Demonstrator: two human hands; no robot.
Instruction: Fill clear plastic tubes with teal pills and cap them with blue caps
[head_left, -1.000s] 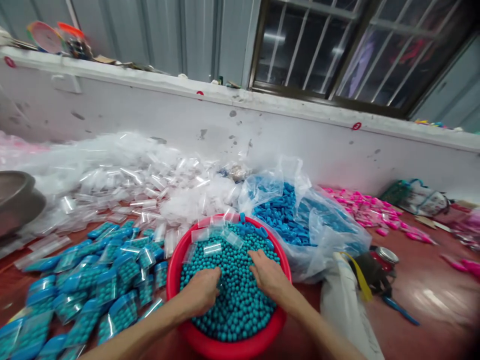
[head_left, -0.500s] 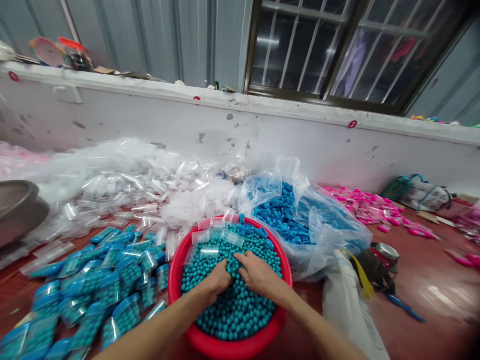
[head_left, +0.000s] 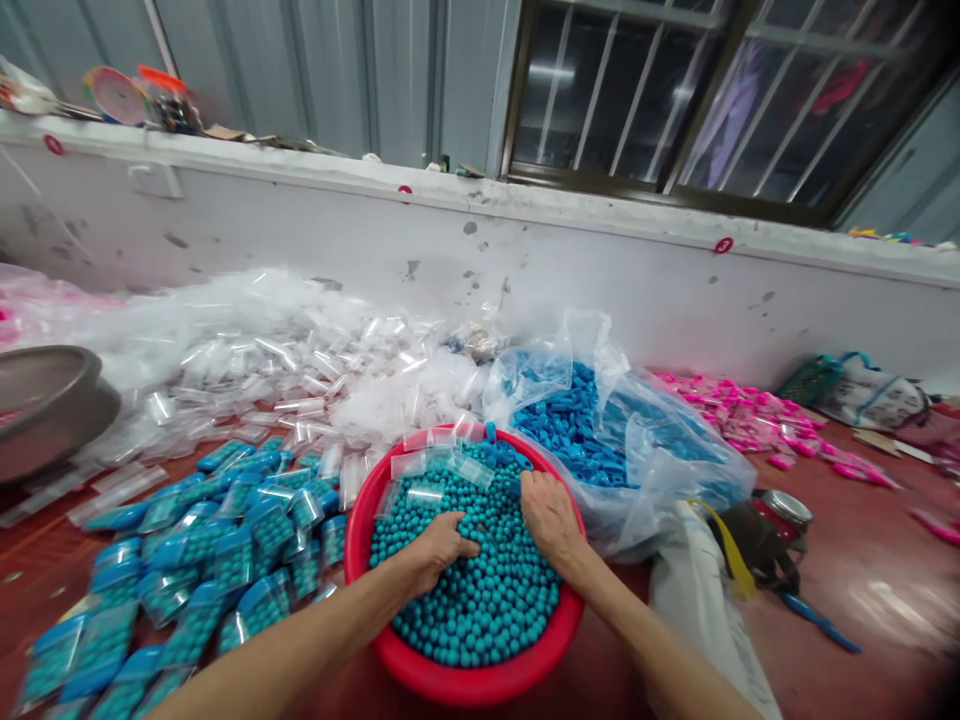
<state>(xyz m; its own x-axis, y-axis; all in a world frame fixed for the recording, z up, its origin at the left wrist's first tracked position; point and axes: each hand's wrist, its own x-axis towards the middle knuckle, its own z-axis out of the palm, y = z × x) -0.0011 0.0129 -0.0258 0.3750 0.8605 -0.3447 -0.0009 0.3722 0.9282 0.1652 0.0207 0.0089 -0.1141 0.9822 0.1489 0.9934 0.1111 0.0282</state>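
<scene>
A red basin (head_left: 465,690) full of teal beads (head_left: 480,620) stands in front of me. My left hand (head_left: 441,548) rests on the beads, thumb and forefinger apart, with nothing visible between them. At the basin's right side, my right hand (head_left: 551,515) has its fingers curled together around what looks like a blue plastic piece, mostly hidden by the fingers. More blue plastic pieces (head_left: 501,455) lie on the beads near the far rim. Clear plastic tubes (head_left: 426,495) lie on the beads beyond my left hand.
Filled bead packs with blue ends (head_left: 232,560) are heaped at left. Behind them spread loose clear tubes (head_left: 262,355). A clear bag of blue pieces (head_left: 577,420) touches the basin's far right side. Pink pieces (head_left: 750,415), a grey basin (head_left: 52,400) and a white sack (head_left: 697,600) surround.
My right hand has moved from the middle of the beads to the blue pieces at the right rim, its fingers closing there. My left hand has stayed over the beads, its thumb and forefinger now apart.
</scene>
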